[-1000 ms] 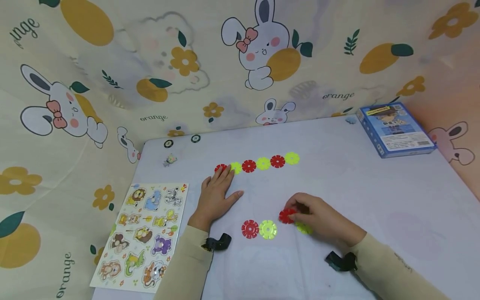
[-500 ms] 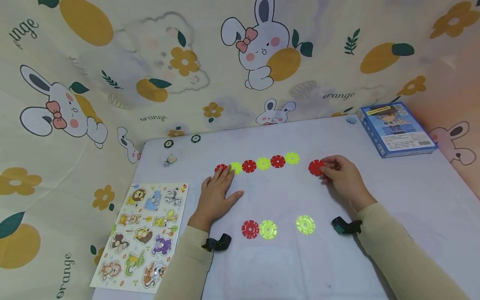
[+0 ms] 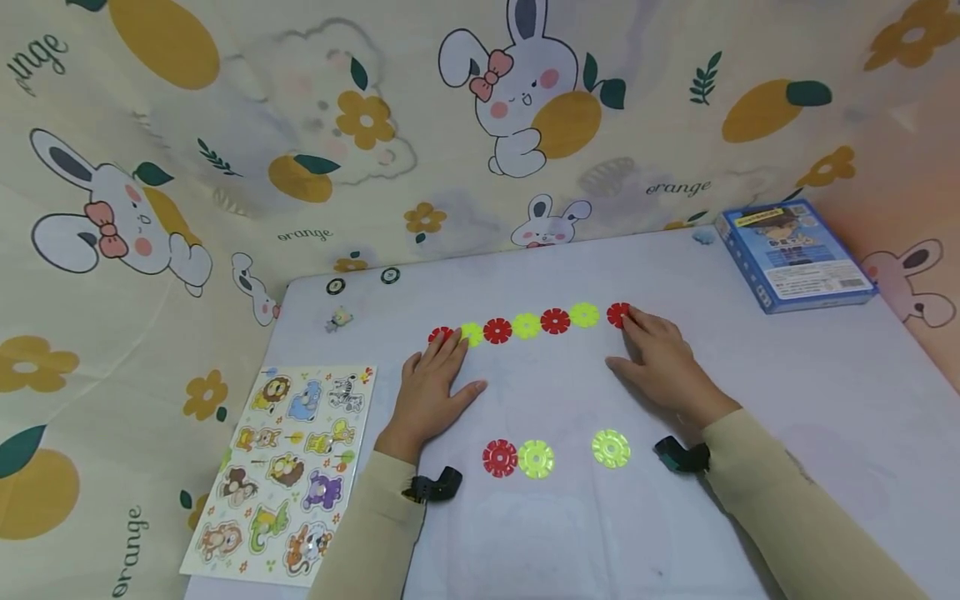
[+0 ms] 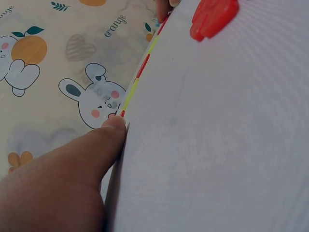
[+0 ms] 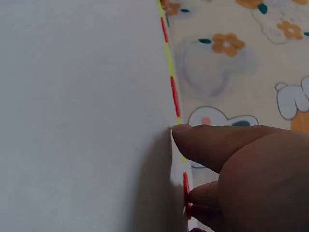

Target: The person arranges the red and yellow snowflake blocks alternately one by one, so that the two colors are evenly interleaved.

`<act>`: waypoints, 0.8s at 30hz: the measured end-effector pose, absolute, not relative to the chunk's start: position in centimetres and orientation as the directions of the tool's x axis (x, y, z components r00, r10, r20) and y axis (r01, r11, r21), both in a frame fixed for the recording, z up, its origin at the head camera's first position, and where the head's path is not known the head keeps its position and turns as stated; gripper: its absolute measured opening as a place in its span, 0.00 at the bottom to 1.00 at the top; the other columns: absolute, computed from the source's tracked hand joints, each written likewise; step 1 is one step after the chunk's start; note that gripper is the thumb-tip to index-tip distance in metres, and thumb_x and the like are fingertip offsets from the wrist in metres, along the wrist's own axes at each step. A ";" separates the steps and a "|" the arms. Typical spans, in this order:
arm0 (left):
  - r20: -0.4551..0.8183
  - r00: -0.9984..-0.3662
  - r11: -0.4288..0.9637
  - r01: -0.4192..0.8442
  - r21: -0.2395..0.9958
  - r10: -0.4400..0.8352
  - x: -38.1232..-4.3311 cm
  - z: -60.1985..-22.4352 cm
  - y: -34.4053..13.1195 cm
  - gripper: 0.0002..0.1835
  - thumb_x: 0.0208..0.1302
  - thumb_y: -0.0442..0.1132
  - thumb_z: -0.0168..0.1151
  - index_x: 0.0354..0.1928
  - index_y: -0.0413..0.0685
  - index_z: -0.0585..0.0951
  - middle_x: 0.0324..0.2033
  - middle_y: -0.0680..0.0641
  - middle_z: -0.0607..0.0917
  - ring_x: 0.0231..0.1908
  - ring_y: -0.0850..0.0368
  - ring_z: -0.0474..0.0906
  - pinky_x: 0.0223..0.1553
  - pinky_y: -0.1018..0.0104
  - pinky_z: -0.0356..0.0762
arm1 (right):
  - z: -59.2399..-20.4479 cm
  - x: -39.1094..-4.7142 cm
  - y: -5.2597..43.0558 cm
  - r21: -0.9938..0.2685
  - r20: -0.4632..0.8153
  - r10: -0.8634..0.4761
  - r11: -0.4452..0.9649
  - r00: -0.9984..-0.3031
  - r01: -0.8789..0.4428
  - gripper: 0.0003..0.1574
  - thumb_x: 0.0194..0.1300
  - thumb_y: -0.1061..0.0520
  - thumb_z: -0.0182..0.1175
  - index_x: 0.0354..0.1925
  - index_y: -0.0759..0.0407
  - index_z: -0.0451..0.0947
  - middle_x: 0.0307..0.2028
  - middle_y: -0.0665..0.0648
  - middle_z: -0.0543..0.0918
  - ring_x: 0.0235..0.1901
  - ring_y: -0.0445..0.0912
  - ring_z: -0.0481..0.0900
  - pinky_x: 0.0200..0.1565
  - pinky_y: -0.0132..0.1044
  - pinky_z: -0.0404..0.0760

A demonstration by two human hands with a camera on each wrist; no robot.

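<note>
A row of flat notched discs, red and yellow-green by turns, runs across the white table. My left hand (image 3: 433,392) lies flat, its fingertips on the red disc (image 3: 441,335) at the row's left end and beside a yellow-green disc (image 3: 472,335). At the right end, my right hand (image 3: 666,362) touches another red disc (image 3: 617,315) with outstretched fingers. A small gap separates that disc from the yellow-green disc (image 3: 584,315) to its left. Nearer the front lie a red disc (image 3: 500,458) and a yellow-green disc (image 3: 536,459) side by side, and a separate yellow-green disc (image 3: 611,449).
An animal sticker board (image 3: 288,471) lies at the left. A blue box (image 3: 797,257) sits at the back right. Two small black round pieces (image 3: 336,286) and a little figure (image 3: 341,317) are at the back left. A patterned cloth (image 3: 420,125) hangs behind the table.
My right hand has carried a red disc from the front area up to the row's right end, then loosened its pinch and straightened its fingers on it. My left hand has stayed put.
</note>
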State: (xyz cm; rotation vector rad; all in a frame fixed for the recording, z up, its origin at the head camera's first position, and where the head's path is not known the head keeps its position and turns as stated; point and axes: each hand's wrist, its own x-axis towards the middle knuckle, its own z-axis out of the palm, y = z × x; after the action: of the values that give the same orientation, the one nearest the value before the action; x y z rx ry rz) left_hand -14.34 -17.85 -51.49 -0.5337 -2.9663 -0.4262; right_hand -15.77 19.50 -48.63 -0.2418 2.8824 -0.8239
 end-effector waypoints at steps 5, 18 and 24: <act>0.137 -0.934 0.900 0.354 0.253 0.329 -14.4 -51.6 -17.9 0.44 0.60 0.73 0.44 0.74 0.58 0.58 0.73 0.57 0.52 0.72 0.54 0.40 0.65 0.42 0.43 | -48.6 -16.6 18.9 -0.474 -0.105 -0.209 0.870 -0.972 -0.136 0.59 0.58 0.35 0.64 0.74 0.61 0.50 0.74 0.60 0.45 0.71 0.61 0.39 0.56 0.72 0.49; 0.145 -0.931 0.898 0.362 0.251 0.335 -14.4 -51.4 -18.0 0.44 0.61 0.73 0.43 0.74 0.57 0.58 0.73 0.56 0.53 0.72 0.53 0.41 0.65 0.42 0.44 | -48.4 -16.6 19.2 -0.476 -0.144 -0.242 0.867 -0.960 -0.147 0.62 0.54 0.30 0.63 0.74 0.57 0.50 0.75 0.58 0.44 0.72 0.57 0.35 0.57 0.72 0.46; 0.142 -0.932 0.898 0.360 0.254 0.333 -14.4 -51.5 -17.9 0.44 0.61 0.73 0.43 0.74 0.58 0.58 0.73 0.56 0.53 0.72 0.53 0.41 0.65 0.43 0.44 | -48.3 -16.2 19.3 -0.479 -0.156 -0.242 0.867 -0.958 -0.141 0.62 0.54 0.30 0.63 0.74 0.56 0.50 0.74 0.58 0.45 0.72 0.58 0.36 0.57 0.72 0.46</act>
State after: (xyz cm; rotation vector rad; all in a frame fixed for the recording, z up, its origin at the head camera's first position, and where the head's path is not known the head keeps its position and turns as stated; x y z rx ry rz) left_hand -14.39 -17.94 -51.51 -0.5431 -2.9678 -0.4241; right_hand -16.23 19.32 -48.32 -0.2940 2.8288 -0.7016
